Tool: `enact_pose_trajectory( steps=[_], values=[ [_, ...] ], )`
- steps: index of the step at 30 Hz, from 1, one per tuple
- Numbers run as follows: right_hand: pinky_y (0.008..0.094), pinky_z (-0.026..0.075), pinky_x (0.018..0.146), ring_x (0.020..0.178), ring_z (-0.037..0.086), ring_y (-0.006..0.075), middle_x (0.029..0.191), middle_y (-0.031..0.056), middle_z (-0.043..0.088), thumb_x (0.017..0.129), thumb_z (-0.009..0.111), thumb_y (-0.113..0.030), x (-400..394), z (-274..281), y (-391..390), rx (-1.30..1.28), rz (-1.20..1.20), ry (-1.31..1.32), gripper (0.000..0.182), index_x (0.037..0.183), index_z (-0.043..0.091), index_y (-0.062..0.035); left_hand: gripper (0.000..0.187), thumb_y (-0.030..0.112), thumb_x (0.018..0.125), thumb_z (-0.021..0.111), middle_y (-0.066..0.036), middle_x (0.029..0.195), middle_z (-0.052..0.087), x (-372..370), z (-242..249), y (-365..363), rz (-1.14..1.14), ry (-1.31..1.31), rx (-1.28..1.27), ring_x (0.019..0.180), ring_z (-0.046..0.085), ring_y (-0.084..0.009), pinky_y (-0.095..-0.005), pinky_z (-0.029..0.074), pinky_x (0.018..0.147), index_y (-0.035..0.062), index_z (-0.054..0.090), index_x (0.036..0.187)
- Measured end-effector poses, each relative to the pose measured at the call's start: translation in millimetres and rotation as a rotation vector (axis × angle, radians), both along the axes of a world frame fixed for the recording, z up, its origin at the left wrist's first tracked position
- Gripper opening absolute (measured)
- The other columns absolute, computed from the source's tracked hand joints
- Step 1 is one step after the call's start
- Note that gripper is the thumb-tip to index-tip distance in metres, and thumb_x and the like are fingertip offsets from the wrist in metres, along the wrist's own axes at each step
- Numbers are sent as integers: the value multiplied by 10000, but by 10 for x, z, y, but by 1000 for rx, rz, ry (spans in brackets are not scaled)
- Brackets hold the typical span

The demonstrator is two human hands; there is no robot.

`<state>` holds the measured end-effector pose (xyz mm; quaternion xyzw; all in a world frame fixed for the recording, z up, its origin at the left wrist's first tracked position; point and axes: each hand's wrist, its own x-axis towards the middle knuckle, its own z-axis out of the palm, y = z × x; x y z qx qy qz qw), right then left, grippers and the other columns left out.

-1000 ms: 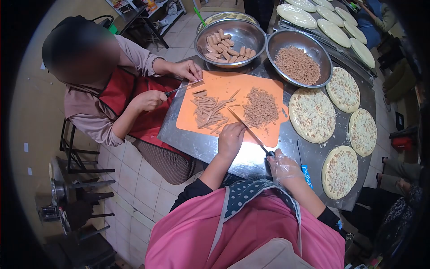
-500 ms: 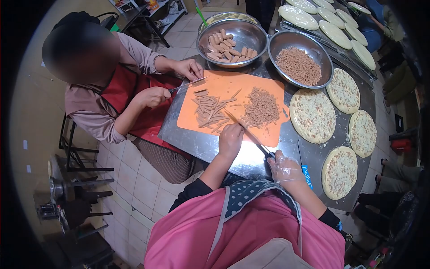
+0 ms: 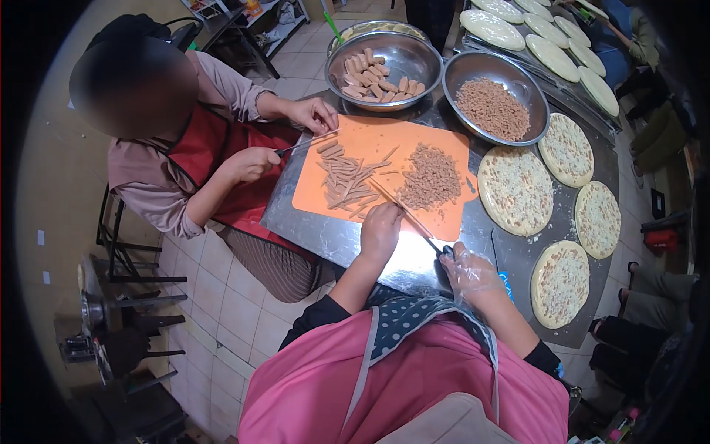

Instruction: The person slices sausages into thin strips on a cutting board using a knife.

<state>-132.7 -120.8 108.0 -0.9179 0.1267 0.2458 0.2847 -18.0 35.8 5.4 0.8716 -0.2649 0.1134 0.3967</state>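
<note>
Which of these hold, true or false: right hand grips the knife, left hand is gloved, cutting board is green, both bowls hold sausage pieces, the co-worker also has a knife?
1. The right hand grips a knife. True.
2. The left hand wears a glove. False: it is bare; the clear glove is on the right hand.
3. The cutting board is green. False: it is orange.
4. Both bowls hold sausage pieces. False: the left bowl holds sausage pieces, the right bowl holds a brown chopped filling.
5. The co-worker's hand holds a second knife. True.
</note>
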Motion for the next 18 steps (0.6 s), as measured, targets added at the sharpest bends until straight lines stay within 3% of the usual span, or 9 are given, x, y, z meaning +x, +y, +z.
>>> enact_pose_trajectory(
  steps=[8, 18],
  values=[
    [488, 413, 782, 929, 544, 447, 943, 309, 570, 932, 350, -397, 139, -307, 71, 31, -54, 82, 427, 1065, 407, 5, 55, 57, 747, 626, -133, 787, 614, 5, -51, -15, 6, -23, -13, 762, 582, -313, -380, 462, 695, 7, 609, 764],
    [493, 434, 758, 878, 562, 450, 891, 294, 588, 929, 366, -400, 57, -208, -54, -22, -97, -28, 423, 1051, 426, 1, 63, 61, 757, 621, -136, 779, 610, 108, -90, -191, -31, -76, -58, 762, 585, -308, -375, 470, 686, 6, 599, 778]
  ],
)
